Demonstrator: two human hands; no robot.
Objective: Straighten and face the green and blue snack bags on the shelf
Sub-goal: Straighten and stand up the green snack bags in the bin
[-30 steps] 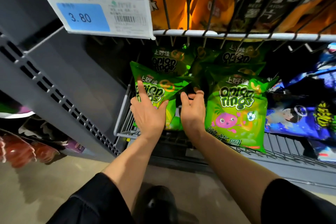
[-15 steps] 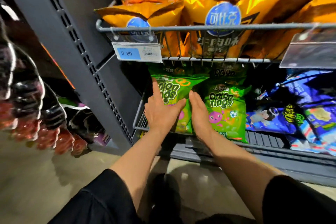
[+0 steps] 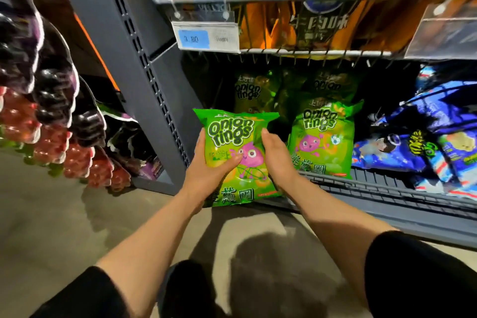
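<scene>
A green onion-rings bag (image 3: 233, 134) is out in front of the low wire shelf (image 3: 382, 188), face toward me. My left hand (image 3: 206, 170) grips its left edge with the thumb across the front. My right hand (image 3: 277, 157) holds its right edge. A second green bag (image 3: 321, 142) stands upright at the shelf front, just right of my hands. Two more green bags (image 3: 247, 91) sit behind in shadow. Blue snack bags (image 3: 423, 147) lie slumped and overlapping at the right of the same shelf.
Orange snack bags (image 3: 296, 15) fill the wire shelf above, with a price tag (image 3: 206, 39) reading 3.80 hanging from its rail. A grey perforated upright (image 3: 134, 59) stands left of the shelf. Dark and red packets (image 3: 46, 124) hang at far left. Concrete floor lies below.
Both hands have pulled the left green bag out of the shelf toward me and now hold it by its sides. The view has drawn back and risen, showing the orange bags.
</scene>
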